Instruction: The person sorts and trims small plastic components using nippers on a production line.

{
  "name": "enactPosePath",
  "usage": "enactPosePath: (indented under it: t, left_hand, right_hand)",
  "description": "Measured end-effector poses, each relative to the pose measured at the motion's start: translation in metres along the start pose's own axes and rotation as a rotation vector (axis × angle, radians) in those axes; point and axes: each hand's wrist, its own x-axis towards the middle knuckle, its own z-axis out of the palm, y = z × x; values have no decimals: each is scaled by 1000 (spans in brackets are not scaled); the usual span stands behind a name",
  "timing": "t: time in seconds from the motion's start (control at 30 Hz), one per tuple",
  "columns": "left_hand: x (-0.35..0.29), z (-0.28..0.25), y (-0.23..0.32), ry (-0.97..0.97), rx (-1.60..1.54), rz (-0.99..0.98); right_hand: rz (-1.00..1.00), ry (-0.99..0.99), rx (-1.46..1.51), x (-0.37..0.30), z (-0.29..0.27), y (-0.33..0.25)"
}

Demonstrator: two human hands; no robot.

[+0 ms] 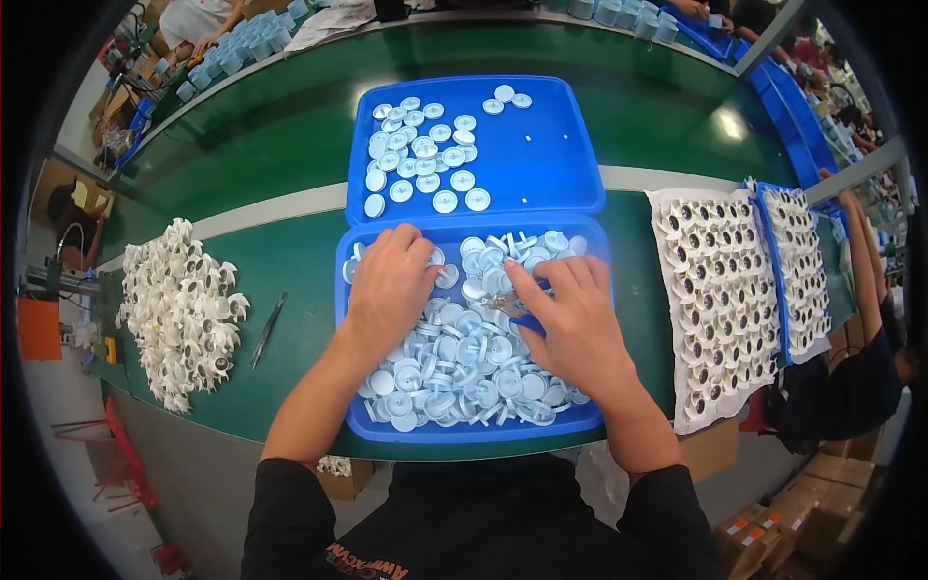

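A blue tray [471,437] in front of me is heaped with light blue round plastic caps [449,372], many with a thin stem. Over its left side, my left hand [390,280] has curled fingers, with a light blue cap [437,257] between thumb and forefinger. My right hand [570,314] closes around small cutting pliers [529,323] with blue handles. Their metal jaws point left over the heap, and the palm hides part of the handles. Beyond, a second blue tray [541,179] holds spread-out caps [425,147], mostly on its left half.
White finned parts [182,319] lie piled at the left, beside tweezers [269,330]. Rows of white parts with dark centres [715,290] stand on a sheet at the right. Across the green bench [290,126] are blue cups [246,46] and other people's hands.
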Motion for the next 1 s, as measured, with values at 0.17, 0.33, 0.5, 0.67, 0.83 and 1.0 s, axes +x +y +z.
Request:
enactPosePath:
  t: [0.17, 0.33, 0.5, 0.67, 0.83, 1.0]
  left_hand:
    - [1, -6, 0, -38, 43, 5]
    - [5, -9, 2, 111, 13, 136]
    - [-3, -9, 22, -104, -565, 85]
    - [0, -16, 28, -168, -650, -11]
    - [-1, -21, 35, -182, -718, -7]
    - [-3, -23, 41, -180, -712, -29]
  right_hand:
    - [-3, 8, -3, 0, 0, 0]
    - [6, 31, 16, -1, 0, 2]
    - [33, 100, 3, -1, 0, 2]
    - [32, 75, -7, -1, -1, 1]
    - [33, 46, -16, -1, 1, 1]
    - [34, 24, -16, 0, 2, 0]
